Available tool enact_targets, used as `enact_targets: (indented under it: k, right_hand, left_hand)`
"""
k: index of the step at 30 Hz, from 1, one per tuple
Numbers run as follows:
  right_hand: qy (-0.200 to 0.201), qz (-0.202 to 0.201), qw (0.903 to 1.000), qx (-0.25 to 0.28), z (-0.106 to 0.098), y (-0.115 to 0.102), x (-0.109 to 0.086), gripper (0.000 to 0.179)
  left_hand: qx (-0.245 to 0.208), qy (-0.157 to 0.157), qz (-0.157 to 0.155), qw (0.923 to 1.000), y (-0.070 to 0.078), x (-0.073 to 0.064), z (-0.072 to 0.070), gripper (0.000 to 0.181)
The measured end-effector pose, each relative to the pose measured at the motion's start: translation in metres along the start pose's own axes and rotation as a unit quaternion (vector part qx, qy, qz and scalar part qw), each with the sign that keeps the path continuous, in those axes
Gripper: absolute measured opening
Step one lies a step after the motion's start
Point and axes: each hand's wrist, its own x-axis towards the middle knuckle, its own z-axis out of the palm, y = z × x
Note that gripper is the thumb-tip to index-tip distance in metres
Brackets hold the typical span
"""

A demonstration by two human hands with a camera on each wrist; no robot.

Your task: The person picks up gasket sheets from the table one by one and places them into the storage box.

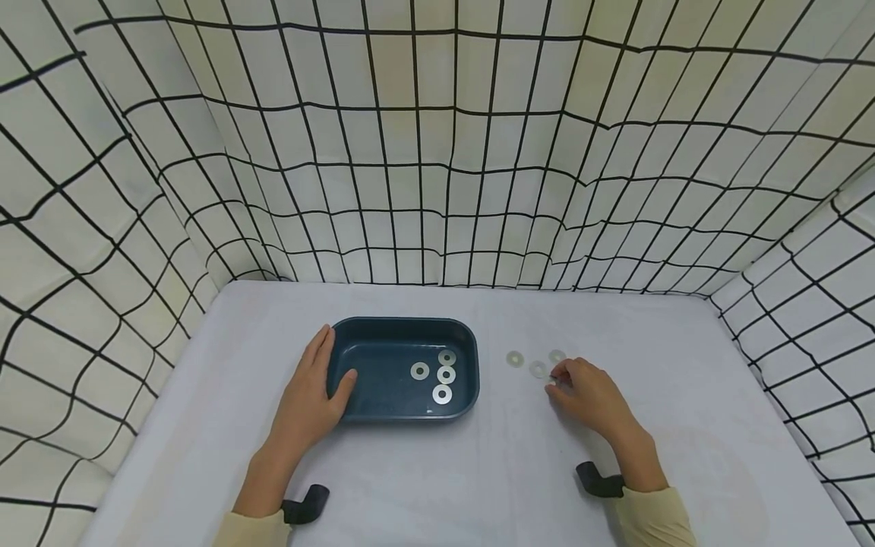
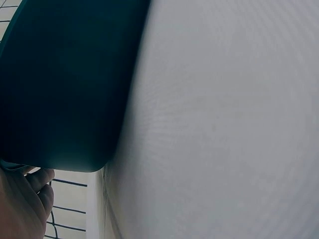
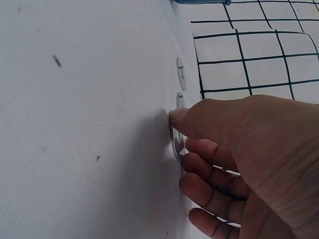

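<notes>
A dark blue rectangular tray (image 1: 383,416) stands on the white-covered table. Several flat metal washers (image 1: 442,394) lie in its right half. My left hand (image 1: 311,395) holds the tray's left end, thumb over the rim and fingers along the outer wall; the left wrist view shows the tray's dark side (image 2: 65,89) above that hand (image 2: 22,204). To the right of the tray, my right hand (image 1: 591,399) has its thumb and fingertips at a washer (image 3: 176,142) on the table, pinching it at its edges. Three more washers (image 1: 515,358) lie just beyond and left of these fingers.
The white cloth-covered table (image 1: 437,486) spreads around the tray. Black netting (image 1: 424,163) over pale sheeting encloses the back and both sides. Black curved pieces are at both wrists, the left one (image 1: 307,504) and the right one (image 1: 598,480).
</notes>
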Motion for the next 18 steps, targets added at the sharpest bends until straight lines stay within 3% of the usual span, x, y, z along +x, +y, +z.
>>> enact_targets:
  k: [13, 18]
  right_hand:
    - [-0.012, 0.023, 0.9994, -0.024, -0.001, -0.007, -0.002, 0.023]
    - [0.002, 0.023, 0.9974, -0.068, 0.000, -0.013, -0.003, 0.023]
  left_hand:
    - [0.011, 0.002, -0.004, 0.9999, 0.001, -0.001, 0.000, 0.078]
    - [0.012, 0.002, -0.002, 0.9999, 0.001, 0.000, 0.000, 0.078]
